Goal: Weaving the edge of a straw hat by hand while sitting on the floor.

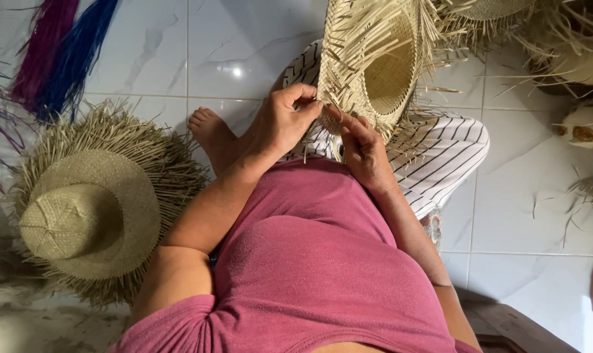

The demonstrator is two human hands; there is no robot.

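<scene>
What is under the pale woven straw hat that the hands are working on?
Under the pale woven straw hat lies the person's lap in black-and-white striped cloth. Both hands, left hand and right hand, pinch its rim. The rest of the lap is hidden.

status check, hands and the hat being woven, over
Left hand and right hand both pinching straw strands at the unfinished hat brim. Hat tilted on lap. Nothing in the way.

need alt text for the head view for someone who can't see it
Both hands, left hand and right hand, pinch loose strands at the brim of an unfinished straw hat over the lap. A second straw hat lies on the tile floor.
</scene>
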